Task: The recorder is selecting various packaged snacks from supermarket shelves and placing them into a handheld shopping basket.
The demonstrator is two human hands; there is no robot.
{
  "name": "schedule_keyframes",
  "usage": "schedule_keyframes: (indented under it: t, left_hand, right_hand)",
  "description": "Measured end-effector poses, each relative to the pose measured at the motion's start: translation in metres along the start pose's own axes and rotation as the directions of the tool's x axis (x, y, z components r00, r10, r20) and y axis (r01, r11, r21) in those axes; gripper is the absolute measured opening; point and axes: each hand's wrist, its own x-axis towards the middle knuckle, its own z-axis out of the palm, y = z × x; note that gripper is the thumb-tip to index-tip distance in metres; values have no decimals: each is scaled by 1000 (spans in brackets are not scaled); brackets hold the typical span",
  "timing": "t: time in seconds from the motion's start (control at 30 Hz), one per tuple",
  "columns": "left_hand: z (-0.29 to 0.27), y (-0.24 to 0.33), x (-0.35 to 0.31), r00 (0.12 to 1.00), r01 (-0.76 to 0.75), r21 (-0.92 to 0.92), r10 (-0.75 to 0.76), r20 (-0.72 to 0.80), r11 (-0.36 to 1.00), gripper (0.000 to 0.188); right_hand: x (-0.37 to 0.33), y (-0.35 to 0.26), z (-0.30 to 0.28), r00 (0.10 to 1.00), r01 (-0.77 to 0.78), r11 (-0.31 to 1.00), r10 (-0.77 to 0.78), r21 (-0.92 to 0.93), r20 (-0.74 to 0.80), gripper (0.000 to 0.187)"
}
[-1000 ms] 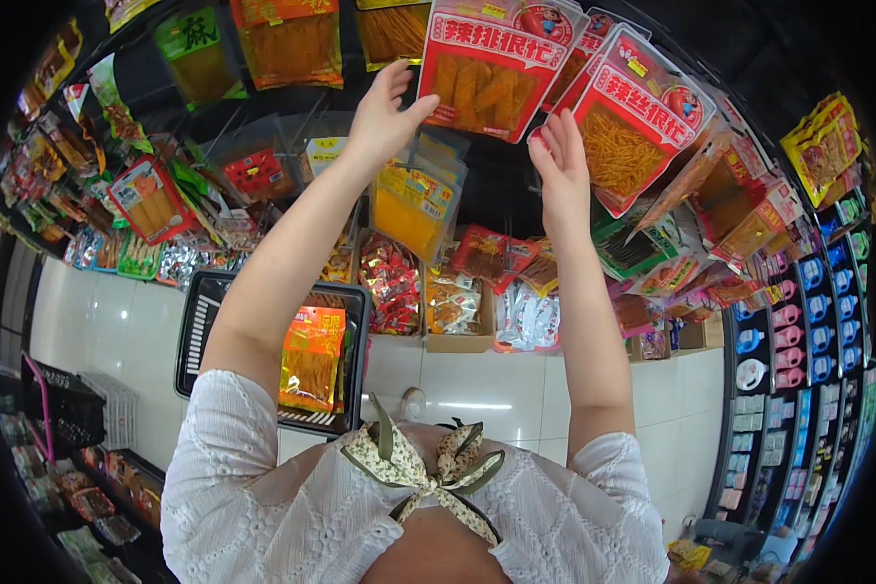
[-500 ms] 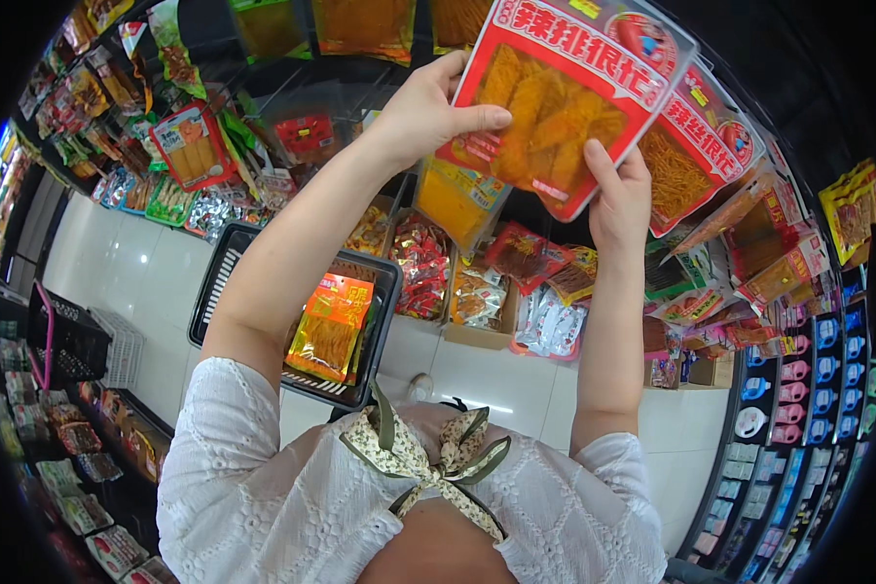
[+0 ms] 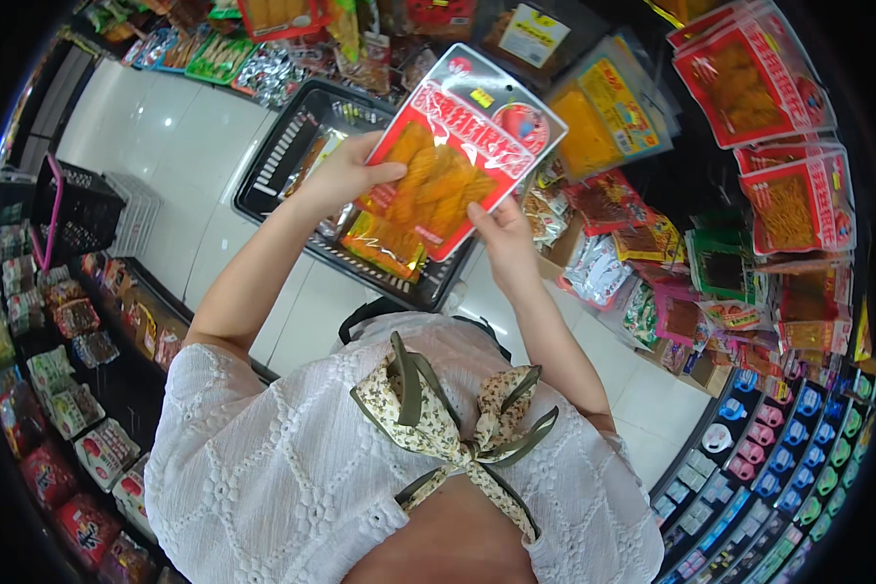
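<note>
Between my two hands is a red-and-clear snack packet (image 3: 448,170) with orange-brown strips showing through its window. My left hand (image 3: 346,175) grips its left edge, thumb on the front. At the lower right edge my right hand (image 3: 504,229) pinches it, thumb also in front. The packet tilts to the right and hangs over a black shopping basket (image 3: 263,185), hiding part of it. Inside the basket lies an orange-yellow snack bag (image 3: 384,243), partly covered by the held packet.
Similar red packets (image 3: 740,83) hang on the rack at the right, above packets of thin shreds (image 3: 793,200). A yellow packet (image 3: 603,117) hangs behind my hands. Another black basket (image 3: 78,214) with a pink handle stands far left. Shelves of packaged goods (image 3: 78,389) line the left side.
The held packet has come off the rack area, moving left and down over the basket, with both hands still on it. The view has turned toward the basket.
</note>
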Motion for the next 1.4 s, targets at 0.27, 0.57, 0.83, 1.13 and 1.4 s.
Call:
schedule_keyframes:
  t: [0.27, 0.57, 0.83, 1.13, 1.4]
  left_hand:
    - [-40, -58, -43, 998, 20, -159, -28, -51, 987, 25]
    - [-20, -126, -19, 982, 11, 227, 33, -188, 974, 65]
    - [-14, -140, -1, 950, 34, 215, 35, -310, 976, 63]
    - [85, 8, 104, 807, -504, 254, 555, -202, 826, 58]
    - [202, 183, 190, 538, -795, 277, 838, -86, 539, 55]
  right_hand:
    - [-15, 43, 55, 990, -138, 990, 138, 13, 38, 29]
    - [-35, 100, -6, 905, -300, 900, 162, -317, -394, 84]
    - [-27, 64, -37, 885, -255, 963, 195, -90, -423, 75]
    - [21, -108, -131, 825, 423, 891, -454, -167, -335, 59]
    - [77, -220, -214, 471, 620, 606, -796, -499, -380, 73]
